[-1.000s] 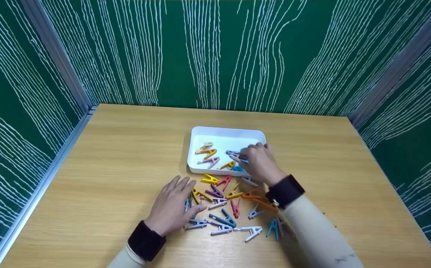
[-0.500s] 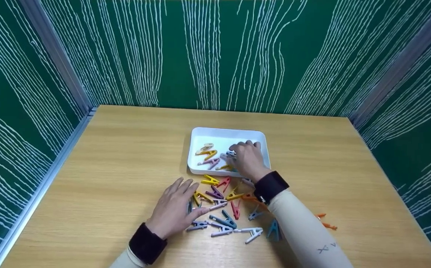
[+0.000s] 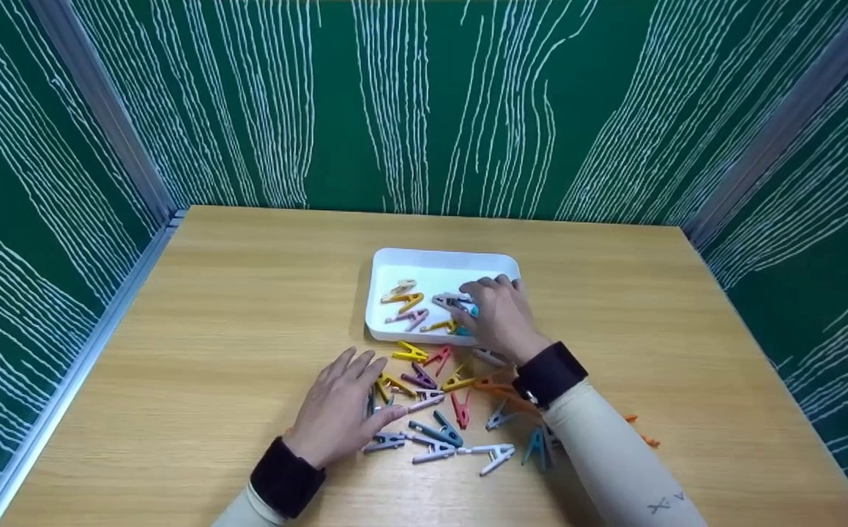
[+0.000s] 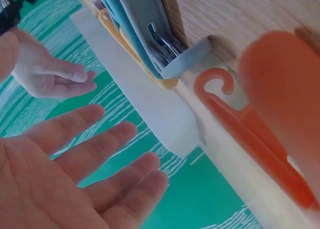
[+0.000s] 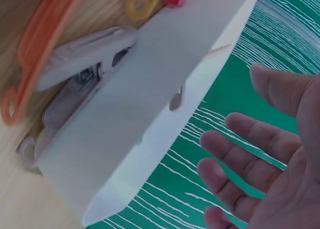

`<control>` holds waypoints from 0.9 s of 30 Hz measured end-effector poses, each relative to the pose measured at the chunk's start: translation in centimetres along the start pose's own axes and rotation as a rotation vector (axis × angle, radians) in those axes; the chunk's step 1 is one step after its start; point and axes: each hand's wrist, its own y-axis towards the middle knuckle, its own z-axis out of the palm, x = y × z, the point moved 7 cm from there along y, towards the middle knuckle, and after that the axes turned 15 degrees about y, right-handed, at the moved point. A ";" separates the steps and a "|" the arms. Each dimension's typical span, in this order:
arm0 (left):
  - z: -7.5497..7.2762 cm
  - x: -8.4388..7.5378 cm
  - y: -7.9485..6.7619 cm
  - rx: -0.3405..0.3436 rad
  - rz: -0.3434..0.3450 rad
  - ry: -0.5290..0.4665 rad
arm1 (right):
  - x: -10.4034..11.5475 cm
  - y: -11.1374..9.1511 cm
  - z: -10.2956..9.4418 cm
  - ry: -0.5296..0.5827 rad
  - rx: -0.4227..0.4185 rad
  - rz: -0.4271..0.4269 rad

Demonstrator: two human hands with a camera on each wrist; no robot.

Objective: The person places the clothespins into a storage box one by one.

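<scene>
My right hand [image 3: 503, 316] hovers over the right part of a white tray [image 3: 442, 272]. In the right wrist view its fingers [image 5: 240, 161] are spread and loosely bent, with nothing between them. Just left of it a light grey clothespin [image 3: 450, 301] lies in the tray, beside a partly covered turquoise one [image 3: 472, 312]. Yellow [image 3: 403, 300], pink [image 3: 411, 318] and cream clothespins [image 3: 403, 286] lie further left. At the left side of a loose pile of clothespins, my left hand [image 3: 337, 410] holds nothing, its fingers extended.
The pile spreads over the wooden table [image 3: 248, 293] in front of the tray, including red [image 3: 460, 410], purple [image 3: 420, 376] and white clothespins [image 3: 496, 455]. An orange clothespin [image 3: 649, 440] lies right of my right sleeve. Green patterned walls [image 3: 460, 102] enclose the table.
My right hand moved left inside the tray, then drew back right with spread fingers. The grey clothespin now lies further left in the tray. My left hand has stayed in place.
</scene>
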 end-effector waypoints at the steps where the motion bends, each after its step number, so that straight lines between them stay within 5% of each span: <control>1: 0.0 0.1 0.0 0.006 -0.004 0.000 | 0.0 -0.3 -0.2 0.007 -0.006 -0.006; 11: -0.4 0.8 0.0 0.014 -0.043 -0.007 | -0.5 -3.4 -2.2 0.045 -0.079 -0.064; 27: -2.4 3.0 -0.5 -0.060 -0.101 0.033 | -3.8 -9.2 -5.5 0.068 -0.210 0.018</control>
